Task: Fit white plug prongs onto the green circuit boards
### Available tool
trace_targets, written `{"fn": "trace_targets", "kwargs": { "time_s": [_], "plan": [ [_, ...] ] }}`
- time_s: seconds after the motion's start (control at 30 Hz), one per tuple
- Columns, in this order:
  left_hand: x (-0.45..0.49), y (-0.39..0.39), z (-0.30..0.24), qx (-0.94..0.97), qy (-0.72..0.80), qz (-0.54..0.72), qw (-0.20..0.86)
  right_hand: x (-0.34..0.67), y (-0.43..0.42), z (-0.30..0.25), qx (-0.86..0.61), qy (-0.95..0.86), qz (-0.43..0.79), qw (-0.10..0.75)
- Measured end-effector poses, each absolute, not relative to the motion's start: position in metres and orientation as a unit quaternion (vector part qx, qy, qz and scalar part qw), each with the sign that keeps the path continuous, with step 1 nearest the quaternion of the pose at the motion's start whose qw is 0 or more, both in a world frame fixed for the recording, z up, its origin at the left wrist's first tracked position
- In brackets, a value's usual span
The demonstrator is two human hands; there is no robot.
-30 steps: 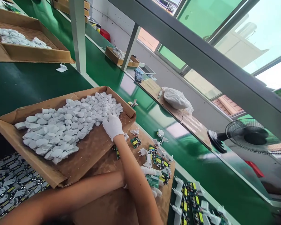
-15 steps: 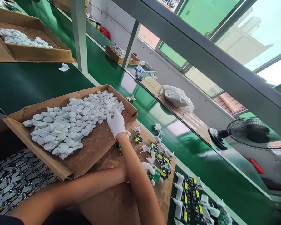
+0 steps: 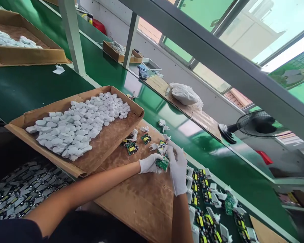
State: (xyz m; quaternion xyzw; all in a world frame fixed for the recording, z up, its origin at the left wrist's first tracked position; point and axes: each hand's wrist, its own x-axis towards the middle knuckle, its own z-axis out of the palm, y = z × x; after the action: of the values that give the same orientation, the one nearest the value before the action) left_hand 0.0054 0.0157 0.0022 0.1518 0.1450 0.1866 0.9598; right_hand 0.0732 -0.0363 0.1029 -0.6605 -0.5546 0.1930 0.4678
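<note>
Both my hands wear white gloves and meet over a brown board (image 3: 142, 202). My left hand (image 3: 149, 164) grips a small green circuit board (image 3: 163, 164) from the left. My right hand (image 3: 177, 166) comes up from below, its fingers pinched together at the board's upper edge; what they hold is hidden. Around the hands lie more circuit boards with white plug pins (image 3: 145, 137). To the left stands a cardboard tray (image 3: 111, 135) with a heap of white plastic caps (image 3: 76, 128).
A green conveyor belt (image 3: 27, 87) runs behind the tray, with a metal post (image 3: 71, 37) and more cardboard trays (image 3: 27, 55) further back. Rows of assembled boards (image 3: 205, 202) lie at my right. A fan (image 3: 258, 123) and a white bag (image 3: 183, 94) sit beyond.
My right hand has left the tray of white caps and come back down to the board in my left hand. The view has swung slightly right and down.
</note>
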Motion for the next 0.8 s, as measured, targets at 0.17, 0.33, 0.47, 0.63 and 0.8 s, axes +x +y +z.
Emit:
{"fn": "trace_targets", "kwargs": {
  "time_s": [0.17,0.33,0.47,0.63,0.8],
  "plan": [
    [0.011,0.013,-0.007,0.223,0.168,0.205,0.938,0.113,-0.075,0.059,-0.687,-0.61,0.156,0.364],
    [0.016,0.004,-0.008,0.38,0.179,0.237,0.876,0.117,-0.077,0.03,-0.676,-0.66,0.039,0.325],
    [0.014,0.002,-0.007,0.43,0.214,0.25,0.841,0.124,-0.084,0.015,-0.67,-0.675,0.017,0.31],
    [0.007,0.006,-0.004,0.563,0.198,0.168,0.784,0.124,-0.093,0.009,-0.634,-0.686,0.085,0.345],
    [0.007,0.002,0.005,0.56,0.198,0.187,0.782,0.116,-0.092,0.018,-0.607,-0.609,0.22,0.46]
  ]
}}
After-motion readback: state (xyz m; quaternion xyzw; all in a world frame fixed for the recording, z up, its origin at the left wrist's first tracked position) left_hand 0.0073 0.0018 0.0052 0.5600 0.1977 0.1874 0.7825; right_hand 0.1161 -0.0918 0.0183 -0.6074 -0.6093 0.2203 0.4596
